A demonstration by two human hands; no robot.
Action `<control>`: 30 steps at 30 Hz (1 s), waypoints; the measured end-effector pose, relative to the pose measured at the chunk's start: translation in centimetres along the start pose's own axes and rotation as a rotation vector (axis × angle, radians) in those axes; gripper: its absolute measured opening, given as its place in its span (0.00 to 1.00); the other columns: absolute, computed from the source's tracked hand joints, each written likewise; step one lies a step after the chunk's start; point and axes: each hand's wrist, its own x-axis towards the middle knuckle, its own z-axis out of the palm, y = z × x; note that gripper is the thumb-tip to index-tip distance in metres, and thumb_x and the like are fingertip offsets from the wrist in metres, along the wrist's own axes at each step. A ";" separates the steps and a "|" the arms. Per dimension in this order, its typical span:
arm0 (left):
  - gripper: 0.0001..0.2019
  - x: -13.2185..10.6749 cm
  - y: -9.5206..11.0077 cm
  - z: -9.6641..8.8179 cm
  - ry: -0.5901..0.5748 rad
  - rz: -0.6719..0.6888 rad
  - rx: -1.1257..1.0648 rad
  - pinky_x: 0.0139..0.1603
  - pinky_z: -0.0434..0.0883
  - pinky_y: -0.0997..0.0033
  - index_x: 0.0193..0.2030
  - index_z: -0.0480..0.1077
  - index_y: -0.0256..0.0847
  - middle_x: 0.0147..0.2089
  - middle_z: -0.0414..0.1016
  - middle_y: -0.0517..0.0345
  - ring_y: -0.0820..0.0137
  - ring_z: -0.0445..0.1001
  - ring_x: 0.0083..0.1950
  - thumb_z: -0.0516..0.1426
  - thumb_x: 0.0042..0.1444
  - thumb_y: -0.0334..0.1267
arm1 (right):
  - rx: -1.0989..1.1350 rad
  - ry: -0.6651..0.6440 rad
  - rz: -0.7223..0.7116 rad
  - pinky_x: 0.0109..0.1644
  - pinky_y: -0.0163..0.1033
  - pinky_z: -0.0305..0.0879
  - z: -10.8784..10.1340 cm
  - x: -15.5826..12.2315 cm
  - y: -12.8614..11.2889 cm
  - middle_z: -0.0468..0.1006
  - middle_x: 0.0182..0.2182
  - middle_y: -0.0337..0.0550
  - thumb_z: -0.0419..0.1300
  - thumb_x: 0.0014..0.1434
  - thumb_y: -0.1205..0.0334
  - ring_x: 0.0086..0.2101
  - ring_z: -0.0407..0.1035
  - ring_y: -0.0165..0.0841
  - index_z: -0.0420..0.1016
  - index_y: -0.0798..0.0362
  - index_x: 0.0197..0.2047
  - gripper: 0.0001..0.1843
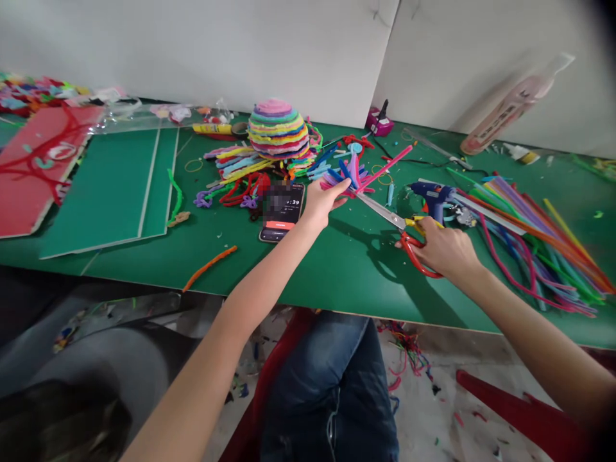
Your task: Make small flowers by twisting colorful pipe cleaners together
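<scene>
- Bare forearms are reaching in from 7 and 4 o'clock, above jeans-covered legs at 6 o'clock.
- At the centre, the left hand is pinching a bundle of fuzzy stems, pink, purple and blue, which is fanning out toward 1 o'clock.
- At 3 o'clock, the right hand is gripping the red and yellow handles of the scissors; their blades are pointing toward 10 o'clock and meeting the bundle's lower edge. Whether they are cutting, I cannot tell.
- Just left of the left wrist, a phone is lying on the green table.
- Near 12 o'clock, a striped dome is resting among coloured stems.
- Toward 3 o'clock, a blue glue gun is lying beside a loose stem pile.
- Toward 8 o'clock, an orange stem is lying alone.
</scene>
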 end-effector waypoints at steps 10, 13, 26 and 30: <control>0.12 -0.2 -0.2 0.2 0.001 -0.021 0.016 0.29 0.71 0.78 0.31 0.72 0.38 0.30 0.74 0.62 0.79 0.72 0.29 0.67 0.38 0.37 | 0.172 0.178 -0.114 0.29 0.39 0.61 1.8 -0.4 1.1 0.74 0.52 0.52 0.53 0.54 0.36 0.40 0.74 0.45 0.65 0.52 0.55 0.34; 0.12 -0.2 -0.4 0.2 0.003 -0.034 0.016 0.29 0.71 0.78 0.31 0.72 0.39 0.30 0.75 0.63 0.80 0.71 0.28 0.68 0.39 0.37 | 0.170 0.191 -0.119 0.30 0.41 0.64 1.9 -0.6 1.1 0.70 0.56 0.50 0.53 0.54 0.36 0.44 0.73 0.46 0.65 0.52 0.56 0.35; 0.14 -0.2 -0.5 0.2 -0.004 -0.072 -0.014 0.25 0.69 0.80 0.31 0.71 0.41 0.29 0.73 0.65 0.81 0.71 0.27 0.69 0.39 0.41 | 0.097 0.168 -0.064 0.30 0.40 0.62 1.5 -0.7 0.1 0.78 0.46 0.54 0.52 0.55 0.34 0.37 0.75 0.45 0.66 0.54 0.54 0.35; 0.14 -0.3 0.0 0.4 0.017 -0.106 -0.052 0.26 0.69 0.78 0.27 0.67 0.40 0.25 0.70 0.65 0.80 0.70 0.25 0.66 0.45 0.46 | -0.049 0.126 -0.085 0.27 0.38 0.54 0.9 -0.4 -0.1 0.79 0.35 0.57 0.46 0.59 0.37 0.33 0.75 0.46 0.65 0.61 0.53 0.36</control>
